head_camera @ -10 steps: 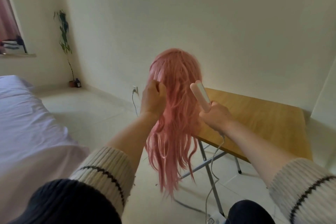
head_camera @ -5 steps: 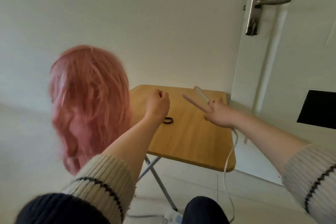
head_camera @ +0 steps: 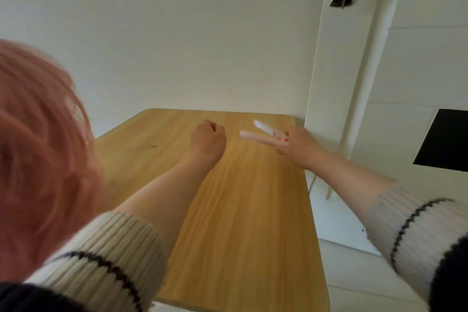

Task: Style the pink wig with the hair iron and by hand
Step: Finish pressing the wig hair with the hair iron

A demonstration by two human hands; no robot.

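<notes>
Two hands: both reach out over the tabletop (head_camera: 240,210), well apart from each other, and neither touches the pink wig (head_camera: 38,159) now.
Left hand (head_camera: 208,140): closed into a fist, knuckles up, above the middle of the tabletop; whether anything small is inside the fist cannot be told.
Right hand (head_camera: 298,147): gripping the hair iron (head_camera: 263,133) at its hinge end, fingers wrapped round the handle; the two plates stand spread in a narrow V pointing left toward the fist, a red light glowing near the grip.
Iron's height: just above or on the wood at the far right corner; contact cannot be told through the blur.
Change, hands: a second ago the left hand was buried in the wig's strands and the iron was held up beside the hair; both have since left it and travelled to the table.
Change, view: it has swung right, so the wig has slid to the left edge, close and blurred, beside the left sleeve (head_camera: 106,253).
Change, tabletop: a small dark ring seen by the fist half a second ago no longer shows.
Meaning for the task: probably a pause in ironing, with the iron likely being set down, perhaps for hand styling.
Surroundings: a white door (head_camera: 405,83) stands just right of the tabletop.
</notes>
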